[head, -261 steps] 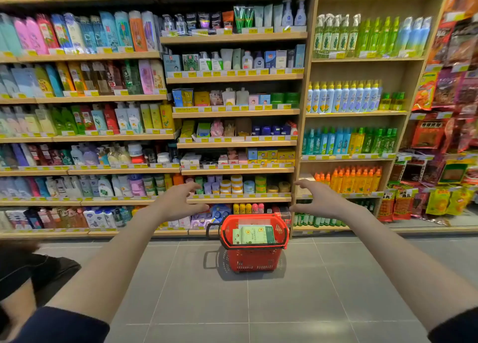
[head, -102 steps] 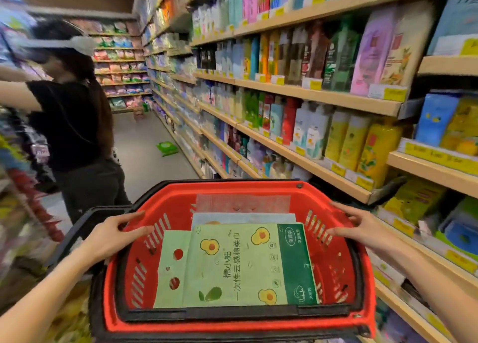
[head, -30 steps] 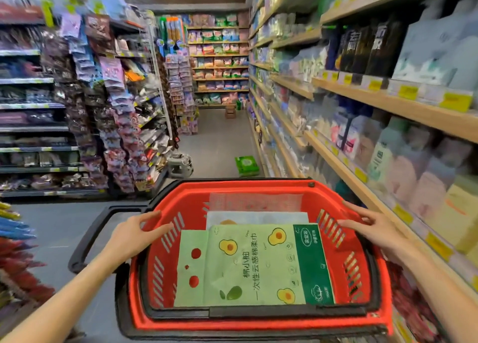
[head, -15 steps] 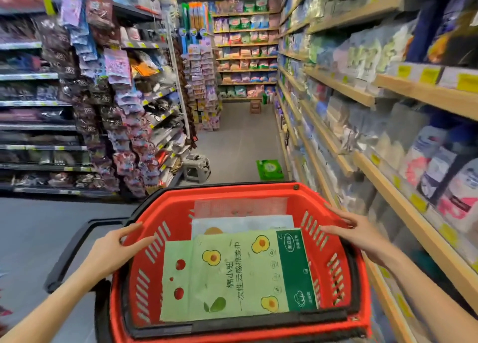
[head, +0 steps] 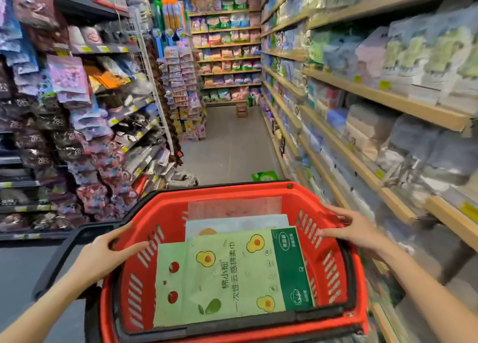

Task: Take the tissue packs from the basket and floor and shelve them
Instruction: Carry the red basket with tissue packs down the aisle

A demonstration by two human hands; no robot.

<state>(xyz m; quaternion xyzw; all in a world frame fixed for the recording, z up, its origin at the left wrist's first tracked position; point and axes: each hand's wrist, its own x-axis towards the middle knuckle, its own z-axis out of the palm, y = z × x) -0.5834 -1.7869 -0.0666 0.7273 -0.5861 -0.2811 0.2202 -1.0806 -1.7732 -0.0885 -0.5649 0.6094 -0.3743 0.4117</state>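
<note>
Tissue packs — flat pale-green plastic packets printed with avocados — lie stacked inside the red plastic basket. We grip its rim: left hand and right hand on opposite sides. Carry level toward the green floor pack just beyond the basket's far rim — keep clear of the wooden shelving beside the basket.

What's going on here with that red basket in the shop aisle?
A person is carrying a red basket down a shop aisle, left hand on its left rim and right hand on its right rim. Green avocado-print tissue packs lie stacked inside it. Another green pack lies on the floor just ahead, beside the wooden shelves on the right. Nothing has been shelved from the basket yet.
</note>
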